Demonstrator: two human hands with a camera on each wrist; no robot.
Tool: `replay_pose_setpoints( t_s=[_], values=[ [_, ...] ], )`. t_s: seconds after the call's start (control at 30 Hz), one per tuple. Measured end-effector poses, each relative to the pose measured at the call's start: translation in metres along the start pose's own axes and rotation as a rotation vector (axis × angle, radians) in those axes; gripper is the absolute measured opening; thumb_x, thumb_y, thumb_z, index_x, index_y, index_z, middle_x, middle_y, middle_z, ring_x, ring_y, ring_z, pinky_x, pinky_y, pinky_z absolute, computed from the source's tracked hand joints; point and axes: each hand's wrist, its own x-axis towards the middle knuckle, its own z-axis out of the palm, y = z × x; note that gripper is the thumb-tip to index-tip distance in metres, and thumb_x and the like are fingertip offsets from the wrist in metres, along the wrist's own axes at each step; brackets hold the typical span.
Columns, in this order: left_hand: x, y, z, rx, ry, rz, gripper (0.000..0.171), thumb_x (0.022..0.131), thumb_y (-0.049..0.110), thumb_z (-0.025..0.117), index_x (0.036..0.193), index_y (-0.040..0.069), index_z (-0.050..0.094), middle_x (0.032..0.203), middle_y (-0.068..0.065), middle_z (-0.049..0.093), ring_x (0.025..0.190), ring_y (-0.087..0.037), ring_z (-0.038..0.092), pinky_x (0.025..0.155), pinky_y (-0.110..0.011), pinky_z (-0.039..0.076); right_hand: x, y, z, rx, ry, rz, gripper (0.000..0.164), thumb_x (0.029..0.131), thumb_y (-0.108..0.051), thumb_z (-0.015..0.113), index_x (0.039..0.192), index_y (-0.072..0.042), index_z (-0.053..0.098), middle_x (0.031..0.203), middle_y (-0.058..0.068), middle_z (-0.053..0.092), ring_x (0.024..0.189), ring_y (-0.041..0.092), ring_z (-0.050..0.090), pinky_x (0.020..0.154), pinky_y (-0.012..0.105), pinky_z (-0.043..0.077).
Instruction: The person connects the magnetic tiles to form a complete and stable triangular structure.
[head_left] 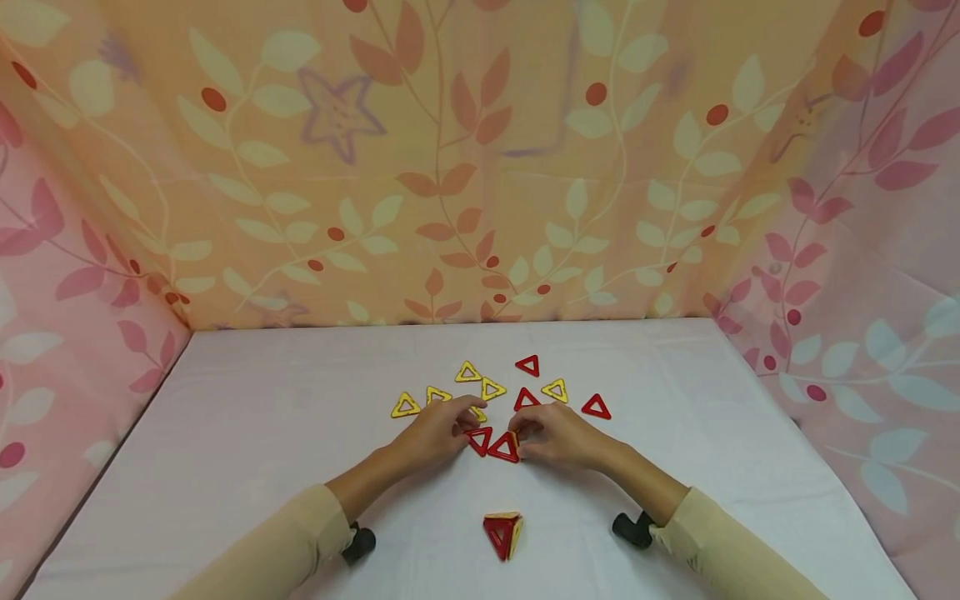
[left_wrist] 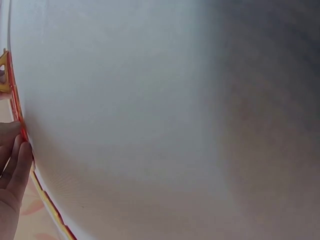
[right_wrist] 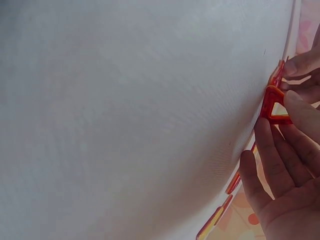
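My left hand (head_left: 438, 423) pinches the edge of a red triangular tile (head_left: 487, 441) low over the white table. Right beside it, a second red triangular tile (head_left: 504, 457) meets its corner in the head view. My right hand (head_left: 558, 435) grips tiles here; a yellow edge (head_left: 516, 437) shows by its fingertips. In the right wrist view, thumb and fingers hold a raised red triangular tile (right_wrist: 269, 105). The left wrist view shows a yellow triangular tile (left_wrist: 4, 89) standing up at the same place. My fingers partly cover the joined tiles.
Closer to me stands a small pyramid (head_left: 495, 525) of red and yellow tiles. Beyond the hands lie several loose yellow tiles (head_left: 405, 413) and red tiles (head_left: 596, 414). Patterned curtains (head_left: 450, 208) border the white table (head_left: 262, 467) at the back and sides.
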Motion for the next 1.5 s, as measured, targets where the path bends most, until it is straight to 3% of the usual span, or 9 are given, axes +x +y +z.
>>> replay_pose_setpoints(
  t_s=[0.73, 1.23, 1.5],
  values=[
    [0.008, 0.006, 0.005, 0.04, 0.029, -0.07, 0.051, 0.088, -0.001, 0.072, 0.135, 0.01, 0.058, 0.106, -0.003, 0.073, 0.1, -0.017, 0.066, 0.09, -0.034, 0.055, 0.001, 0.002, -0.001, -0.024, 0.0, 0.005, 0.024, 0.087, -0.012, 0.077, 0.111, -0.012, 0.071, 0.098, -0.011, 0.069, 0.091, 0.003, 0.064, 0.088, 0.028, 0.053],
    [0.009, 0.01, 0.007, 0.035, 0.035, -0.069, 0.05, 0.089, 0.002, 0.071, 0.136, 0.01, 0.057, 0.111, -0.005, 0.071, 0.102, -0.019, 0.066, 0.09, -0.034, 0.054, 0.001, 0.002, 0.0, -0.019, 0.0, 0.015, 0.025, 0.086, -0.01, 0.077, 0.11, -0.011, 0.071, 0.097, -0.011, 0.07, 0.09, 0.003, 0.064, 0.088, 0.03, 0.053],
    [0.01, 0.01, 0.005, 0.021, 0.064, -0.011, 0.047, 0.088, -0.002, 0.068, 0.134, 0.006, 0.059, 0.108, -0.007, 0.07, 0.093, -0.021, 0.064, 0.085, -0.033, 0.055, 0.002, 0.001, 0.0, -0.021, 0.0, 0.013, 0.025, 0.086, -0.01, 0.077, 0.11, -0.01, 0.071, 0.097, -0.009, 0.07, 0.09, 0.003, 0.064, 0.087, 0.029, 0.054]
  ],
)
